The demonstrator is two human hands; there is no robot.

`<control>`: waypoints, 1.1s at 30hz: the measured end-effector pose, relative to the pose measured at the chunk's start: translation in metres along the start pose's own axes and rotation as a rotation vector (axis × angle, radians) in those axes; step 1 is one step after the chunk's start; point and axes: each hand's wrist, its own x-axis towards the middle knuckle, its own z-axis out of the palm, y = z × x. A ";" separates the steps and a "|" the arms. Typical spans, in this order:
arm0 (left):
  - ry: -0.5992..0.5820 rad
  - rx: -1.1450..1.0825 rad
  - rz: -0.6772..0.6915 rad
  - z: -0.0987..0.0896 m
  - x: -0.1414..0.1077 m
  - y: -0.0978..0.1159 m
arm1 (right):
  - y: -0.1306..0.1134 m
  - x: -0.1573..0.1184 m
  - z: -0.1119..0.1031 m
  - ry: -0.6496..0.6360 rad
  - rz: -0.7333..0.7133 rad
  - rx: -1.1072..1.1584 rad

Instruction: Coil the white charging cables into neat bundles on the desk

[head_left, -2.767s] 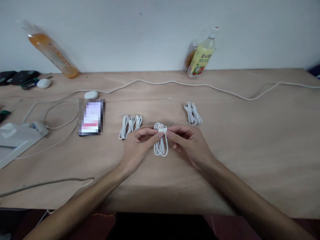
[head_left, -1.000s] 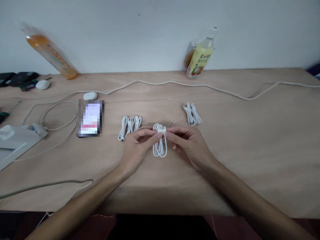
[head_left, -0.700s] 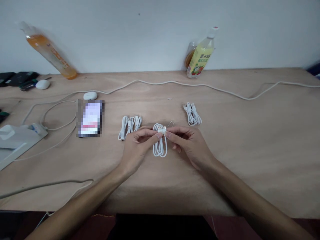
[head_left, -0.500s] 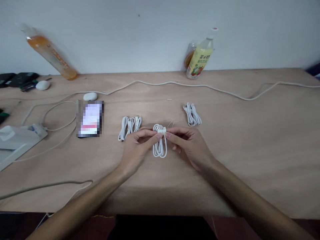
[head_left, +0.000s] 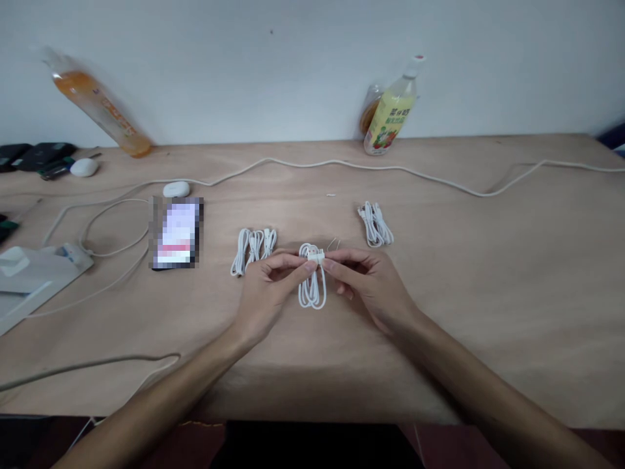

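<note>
Between my two hands is a coiled white USB cable [head_left: 312, 293], its connector ends side by side at the top of the coil. My left hand [head_left: 271, 286] pinches it from the left with thumb and forefinger. From the right, my right hand [head_left: 374, 280] pinches the same spot near the connectors. Thin wire-like ties [head_left: 334, 243] stick up just behind my right fingertips; what they join to is hidden. Several bundled white cables [head_left: 254, 249] lie just beyond my left hand, partly covered by it. Another white cable bundle [head_left: 375, 224] lies farther back on the right.
A phone [head_left: 176, 233] and a white earbud case [head_left: 176, 189] lie to the left. A long white cord [head_left: 336, 162] crosses the wooden table [head_left: 488, 260]. An orange drink bottle [head_left: 100, 111] and a yellow-labelled bottle [head_left: 392, 111] stand by the wall. A white power strip [head_left: 73, 257] sits at far left.
</note>
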 end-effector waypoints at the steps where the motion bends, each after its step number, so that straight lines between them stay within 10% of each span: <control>1: 0.001 0.005 0.003 0.000 0.000 0.000 | 0.000 0.000 0.000 0.000 0.000 0.001; 33: -0.012 -0.048 0.000 0.001 0.001 -0.003 | -0.001 0.000 0.001 -0.002 -0.004 0.004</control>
